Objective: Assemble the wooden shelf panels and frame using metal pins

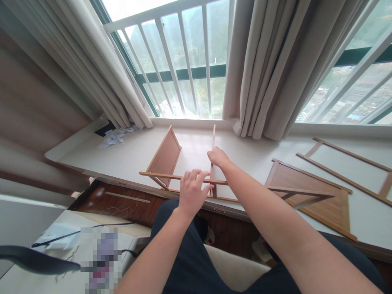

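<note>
A brown wooden frame with a solid end panel (164, 157) stands on the white window ledge in front of me. My left hand (192, 190) lies over its long upper rail (159, 175), fingers bent across the wood, with a gap between thumb and forefinger. Just beyond, my right hand (218, 156) is closed round a thin wooden crosspiece (213, 136) that runs from the rail toward the window. The joint between crosspiece and rail is close to my left fingertips. Part of the rail is hidden behind my hands and right forearm.
On the right of the ledge (88, 153) lie a second wooden panel (321, 200) and an open wooden frame (346, 159). Paper scraps (114, 136) are at the far left. Curtains (254, 69) and a barred window stand behind. A cluttered white table is at lower left.
</note>
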Demonstrator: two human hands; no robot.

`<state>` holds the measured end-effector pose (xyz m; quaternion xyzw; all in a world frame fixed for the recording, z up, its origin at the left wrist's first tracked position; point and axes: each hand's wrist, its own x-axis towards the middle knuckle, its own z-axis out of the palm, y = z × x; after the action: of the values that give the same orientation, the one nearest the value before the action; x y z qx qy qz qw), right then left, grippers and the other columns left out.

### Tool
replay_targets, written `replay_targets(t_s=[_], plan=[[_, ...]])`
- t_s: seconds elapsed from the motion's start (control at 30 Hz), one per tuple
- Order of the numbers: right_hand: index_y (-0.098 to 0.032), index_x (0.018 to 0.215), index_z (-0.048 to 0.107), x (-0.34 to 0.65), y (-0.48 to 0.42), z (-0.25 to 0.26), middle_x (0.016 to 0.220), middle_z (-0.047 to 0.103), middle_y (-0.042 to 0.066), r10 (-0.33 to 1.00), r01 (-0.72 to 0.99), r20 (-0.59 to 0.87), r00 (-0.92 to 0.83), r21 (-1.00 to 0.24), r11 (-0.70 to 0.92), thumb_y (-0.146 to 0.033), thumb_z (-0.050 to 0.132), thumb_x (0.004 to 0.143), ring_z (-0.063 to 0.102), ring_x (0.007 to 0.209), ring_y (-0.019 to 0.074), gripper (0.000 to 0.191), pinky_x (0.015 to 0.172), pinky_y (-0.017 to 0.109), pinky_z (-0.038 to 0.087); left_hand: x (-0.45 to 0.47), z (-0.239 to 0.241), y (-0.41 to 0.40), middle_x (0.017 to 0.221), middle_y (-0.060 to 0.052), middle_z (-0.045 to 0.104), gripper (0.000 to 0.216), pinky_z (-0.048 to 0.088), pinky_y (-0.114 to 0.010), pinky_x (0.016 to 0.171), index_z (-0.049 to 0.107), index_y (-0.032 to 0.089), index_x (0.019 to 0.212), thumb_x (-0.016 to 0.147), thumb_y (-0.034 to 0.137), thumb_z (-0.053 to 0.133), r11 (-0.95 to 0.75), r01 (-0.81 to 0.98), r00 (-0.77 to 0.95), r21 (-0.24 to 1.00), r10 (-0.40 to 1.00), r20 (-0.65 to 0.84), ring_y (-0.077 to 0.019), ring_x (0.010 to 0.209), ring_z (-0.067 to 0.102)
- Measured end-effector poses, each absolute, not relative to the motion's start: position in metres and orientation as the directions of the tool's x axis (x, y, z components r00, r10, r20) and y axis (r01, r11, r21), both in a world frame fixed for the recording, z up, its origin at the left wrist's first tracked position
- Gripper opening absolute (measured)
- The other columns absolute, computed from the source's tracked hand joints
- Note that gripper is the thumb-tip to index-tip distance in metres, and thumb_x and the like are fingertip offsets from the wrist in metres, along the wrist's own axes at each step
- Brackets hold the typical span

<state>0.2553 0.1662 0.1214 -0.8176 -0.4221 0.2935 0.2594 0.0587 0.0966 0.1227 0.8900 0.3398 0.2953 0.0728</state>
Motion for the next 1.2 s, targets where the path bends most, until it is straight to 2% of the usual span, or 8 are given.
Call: replay_targets(t_s=[0.2, 0.3, 0.43, 0.63, 0.77, 0.87, 1.0, 1.2], plan=[[-0.010, 0.121, 0.062, 0.256, 0.166, 0.122, 0.116, 0.072, 0.021, 0.839, 0.547, -0.282, 0.464, -0.654, -0.523, -0.030, 0.051, 0.083, 0.069, 0.106, 0.0333, 0.044, 0.080, 0.035, 0.051, 0.058, 0.137, 0.149, 0.133, -0.007, 0.064, 0.042, 0.044, -0.044, 0.106, 0.070, 0.031, 0.122, 0.082, 0.041, 0.079, -0.941, 0.272, 0.892, 0.202, 0.325, 0.313, -0.0282, 0.123, 0.056], [-0.011, 0.120, 0.062, 0.257, 0.167, 0.122, 0.117, 0.072, 0.021, 0.840, 0.549, -0.286, 0.462, -0.652, -0.524, -0.030, 0.052, 0.082, 0.069, 0.106, 0.0334, 0.043, 0.080, 0.035, 0.050, 0.061, 0.139, 0.166, 0.141, -0.008, 0.061, 0.042, 0.042, -0.046, 0.112, 0.070, 0.031, 0.124, 0.084, 0.043, 0.077, -0.966, 0.133, 0.945, 0.221, 0.191, 0.266, -0.0296, 0.133, 0.053], [-0.012, 0.118, 0.063, 0.259, 0.168, 0.121, 0.113, 0.073, 0.019, 0.835, 0.534, -0.300, 0.461, -0.658, -0.531, -0.031, 0.054, 0.082, 0.070, 0.102, 0.0314, 0.042, 0.077, 0.033, 0.050, 0.062, 0.140, 0.173, 0.148, -0.011, 0.056, 0.041, 0.039, -0.049, 0.118, 0.070, 0.029, 0.126, 0.086, 0.040, 0.074, -0.959, 0.053, 0.960, 0.279, 0.126, 0.251, -0.0310, 0.143, 0.045], [-0.013, 0.113, 0.066, 0.262, 0.169, 0.117, 0.111, 0.074, 0.018, 0.845, 0.560, -0.276, 0.457, -0.649, -0.515, -0.042, 0.052, 0.088, 0.070, 0.102, 0.0308, 0.041, 0.078, 0.032, 0.049, 0.060, 0.138, 0.168, 0.149, -0.008, 0.056, 0.041, 0.045, -0.041, 0.114, 0.068, 0.032, 0.128, 0.088, 0.032, 0.073, -0.916, 0.069, 0.950, 0.394, 0.181, 0.254, -0.0265, 0.137, 0.054], [-0.011, 0.120, 0.065, 0.265, 0.169, 0.115, 0.119, 0.071, 0.021, 0.842, 0.550, -0.265, 0.469, -0.659, -0.514, -0.062, 0.044, 0.092, 0.068, 0.111, 0.0322, 0.061, 0.086, 0.034, 0.048, 0.058, 0.133, 0.162, 0.146, -0.003, 0.060, 0.045, 0.055, -0.028, 0.094, 0.067, 0.038, 0.130, 0.086, 0.034, 0.073, -0.888, 0.181, 0.927, 0.423, 0.297, 0.227, -0.0232, 0.115, 0.070], [-0.011, 0.120, 0.065, 0.266, 0.167, 0.113, 0.122, 0.070, 0.023, 0.838, 0.527, -0.265, 0.477, -0.677, -0.514, -0.073, 0.034, 0.093, 0.066, 0.116, 0.0332, 0.075, 0.092, 0.036, 0.046, 0.057, 0.131, 0.157, 0.144, -0.003, 0.061, 0.047, 0.055, -0.026, 0.081, 0.068, 0.039, 0.131, 0.084, 0.036, 0.073, -0.889, 0.250, 0.914, 0.383, 0.347, 0.208, -0.0229, 0.100, 0.075], [-0.012, 0.117, 0.065, 0.265, 0.161, 0.113, 0.121, 0.070, 0.023, 0.835, 0.528, -0.242, 0.493, -0.680, -0.509, -0.075, 0.029, 0.094, 0.065, 0.117, 0.0330, 0.076, 0.095, 0.037, 0.045, 0.056, 0.130, 0.152, 0.141, -0.004, 0.064, 0.046, 0.053, -0.027, 0.072, 0.069, 0.039, 0.128, 0.083, 0.037, 0.074, -0.898, 0.285, 0.897, 0.334, 0.373, 0.236, -0.0231, 0.092, 0.075], [-0.016, 0.129, 0.059, 0.259, 0.150, 0.125, 0.122, 0.070, 0.019, 0.800, 0.531, -0.150, 0.580, -0.676, -0.511, -0.067, 0.032, 0.098, 0.064, 0.118, 0.0307, 0.065, 0.098, 0.039, 0.044, 0.056, 0.130, 0.151, 0.138, 0.000, 0.066, 0.044, 0.053, -0.025, 0.069, 0.073, 0.042, 0.121, 0.077, 0.034, 0.079, -0.870, 0.294, 0.875, 0.396, 0.412, 0.256, -0.0214, 0.088, 0.075]])
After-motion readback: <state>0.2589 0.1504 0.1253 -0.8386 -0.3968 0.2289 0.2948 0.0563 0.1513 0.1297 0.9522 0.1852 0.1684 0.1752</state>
